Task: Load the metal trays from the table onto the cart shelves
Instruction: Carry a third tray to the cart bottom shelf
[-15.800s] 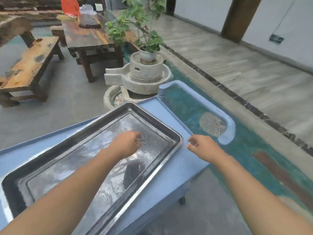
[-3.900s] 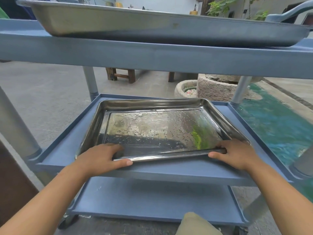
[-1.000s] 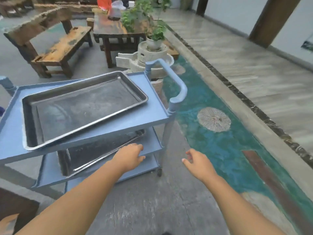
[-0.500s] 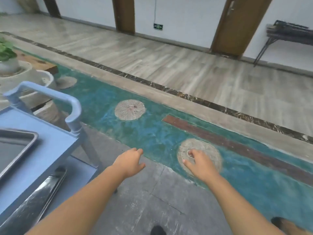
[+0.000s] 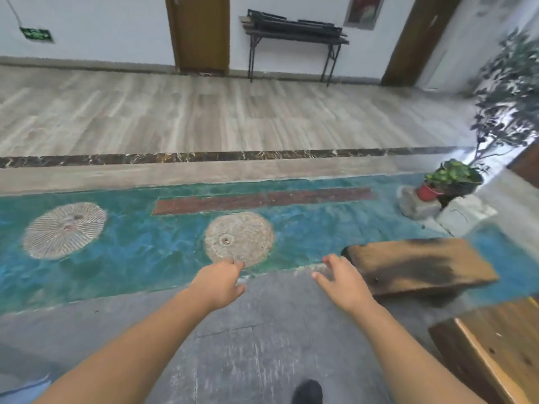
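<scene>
No metal tray shows in the head view. Of the blue cart only a sliver of its edge (image 5: pixel 20 390) remains at the bottom left corner. My left hand (image 5: pixel 218 282) and my right hand (image 5: pixel 344 282) are held out in front of me over the grey floor. Both are empty with the fingers loosely apart.
A wooden bench (image 5: pixel 420 266) lies just right of my right hand, and a wooden table corner (image 5: pixel 495 345) fills the bottom right. Potted plants (image 5: pixel 449 179) stand on stone blocks at the right. Round millstones (image 5: pixel 239 239) are set in the teal floor strip. A dark folding table (image 5: pixel 294 27) stands by the far wall.
My view has swung right, away from the cart: the cart and its two trays have left the view, and the bench and table corner have come in at the right. Both hands stay empty.
</scene>
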{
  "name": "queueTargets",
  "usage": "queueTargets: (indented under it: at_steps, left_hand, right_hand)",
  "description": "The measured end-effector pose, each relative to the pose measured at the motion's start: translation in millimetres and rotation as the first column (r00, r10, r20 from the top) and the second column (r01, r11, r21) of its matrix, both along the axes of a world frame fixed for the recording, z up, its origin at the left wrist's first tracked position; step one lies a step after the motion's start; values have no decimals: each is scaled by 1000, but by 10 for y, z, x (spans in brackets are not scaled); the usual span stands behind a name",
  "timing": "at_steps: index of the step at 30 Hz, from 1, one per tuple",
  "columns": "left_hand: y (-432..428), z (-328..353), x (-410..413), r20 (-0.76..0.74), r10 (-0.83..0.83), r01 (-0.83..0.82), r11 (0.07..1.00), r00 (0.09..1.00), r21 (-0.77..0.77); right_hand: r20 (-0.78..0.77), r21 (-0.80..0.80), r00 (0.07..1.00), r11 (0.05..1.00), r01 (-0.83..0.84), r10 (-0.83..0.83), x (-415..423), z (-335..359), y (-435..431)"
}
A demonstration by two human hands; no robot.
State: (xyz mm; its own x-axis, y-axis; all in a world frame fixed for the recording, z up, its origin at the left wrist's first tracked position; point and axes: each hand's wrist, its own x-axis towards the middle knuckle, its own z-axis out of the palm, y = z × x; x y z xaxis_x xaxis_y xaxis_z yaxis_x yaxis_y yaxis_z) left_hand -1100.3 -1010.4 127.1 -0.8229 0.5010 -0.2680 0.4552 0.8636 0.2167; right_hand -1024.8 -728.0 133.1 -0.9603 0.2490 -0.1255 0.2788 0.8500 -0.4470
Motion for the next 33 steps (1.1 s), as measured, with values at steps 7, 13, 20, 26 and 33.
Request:
queueTargets:
  at_steps: [7,13,20,26,33]
  left_hand:
    - [966,196,-13,-35,-178,179,984,983,19]
    - [1862,233,204,-78,-310,310,951,947,-21]
    - [3116,297,698,-119,-435,432,900,892,-50]
    - [4205,268,1182,-131,-553,548,833,823,-80]
    - [5507,340,1660,-76,-679,681,732,730,-8]
  right_hand:
    - [-65,-100,973,971,217,-224,517,84,550]
    - [-68,-75,948,949,306,-311,988,108,1270]
    - [-24,-69,919,918,391,-394,1707,4,2331]
    - [-14,-106,864,859,500,-504,2420,-29,3194]
    - [-27,-154,697,692,705,-716,3460,37,4049]
